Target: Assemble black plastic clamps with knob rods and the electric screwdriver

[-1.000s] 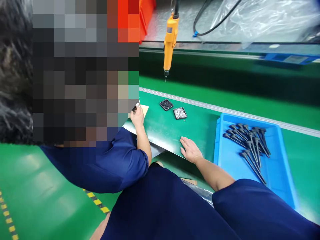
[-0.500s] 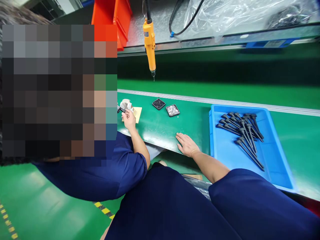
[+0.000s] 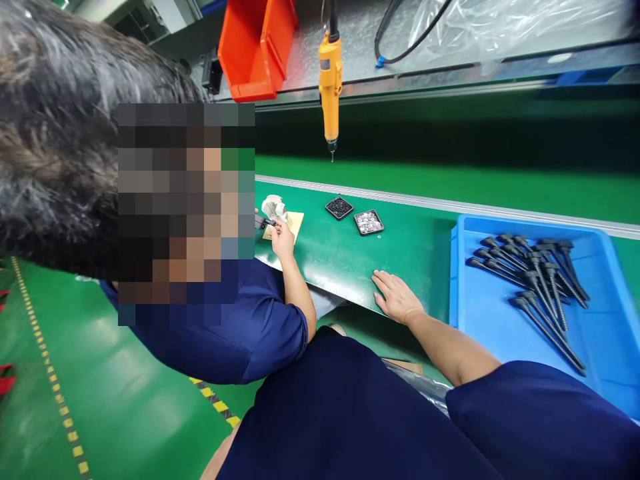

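Observation:
My right hand (image 3: 397,297) lies flat on the green worktop (image 3: 340,267) at its front edge, fingers stretched out and nothing held. To its right stands a blue tray (image 3: 500,340) with several black rod-like parts with wide heads (image 3: 545,287). Beyond my fingers lie a small dish of silvery pieces (image 3: 369,222) and a small dish of black pieces (image 3: 339,207). Only a bit of my left arm (image 3: 223,457) shows at the bottom; the left hand is out of view.
At the left, a co-worker's hand (image 3: 283,240) holds a small dark part beside a yellow pad (image 3: 296,225). A yellow electric screwdriver (image 3: 330,90) hangs over the worktop. An orange bin (image 3: 250,60) and clear plastic bags (image 3: 480,33) sit on the metal shelf.
The camera view has swung left, so the worktop and everything on it appear farther right. My right hand stays flat at the worktop's edge.

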Tool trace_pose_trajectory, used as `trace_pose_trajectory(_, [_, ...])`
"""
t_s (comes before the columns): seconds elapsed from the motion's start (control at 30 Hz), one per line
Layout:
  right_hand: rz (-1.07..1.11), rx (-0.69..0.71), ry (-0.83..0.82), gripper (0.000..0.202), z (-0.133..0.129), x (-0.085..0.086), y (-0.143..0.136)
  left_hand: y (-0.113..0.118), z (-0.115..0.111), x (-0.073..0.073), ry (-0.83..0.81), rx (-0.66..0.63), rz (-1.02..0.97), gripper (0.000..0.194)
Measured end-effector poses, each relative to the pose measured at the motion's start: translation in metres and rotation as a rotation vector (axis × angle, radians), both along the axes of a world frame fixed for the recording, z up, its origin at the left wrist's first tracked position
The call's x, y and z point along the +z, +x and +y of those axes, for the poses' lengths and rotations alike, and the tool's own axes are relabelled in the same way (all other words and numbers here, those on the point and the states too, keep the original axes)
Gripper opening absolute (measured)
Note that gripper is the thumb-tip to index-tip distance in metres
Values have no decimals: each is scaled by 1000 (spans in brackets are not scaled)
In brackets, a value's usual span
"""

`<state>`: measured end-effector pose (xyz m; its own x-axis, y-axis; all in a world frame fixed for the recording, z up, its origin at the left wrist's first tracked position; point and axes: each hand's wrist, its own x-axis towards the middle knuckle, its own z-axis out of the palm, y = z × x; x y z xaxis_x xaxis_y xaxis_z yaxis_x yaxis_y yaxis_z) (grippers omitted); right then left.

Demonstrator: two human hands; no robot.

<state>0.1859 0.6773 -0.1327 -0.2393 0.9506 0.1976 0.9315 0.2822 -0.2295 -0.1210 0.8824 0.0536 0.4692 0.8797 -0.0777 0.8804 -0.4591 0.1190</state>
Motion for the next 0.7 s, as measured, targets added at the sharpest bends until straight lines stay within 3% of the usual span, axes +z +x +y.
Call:
trace_pose_trajectory(0.2, [-26,2,13,54,1,-2,1,2,3,-4,54,101,-55,37])
trace_pose_trajectory(0.7, [-27,-4,3,54,-1,1,-1,-4,4,-16,20,155,-217,41])
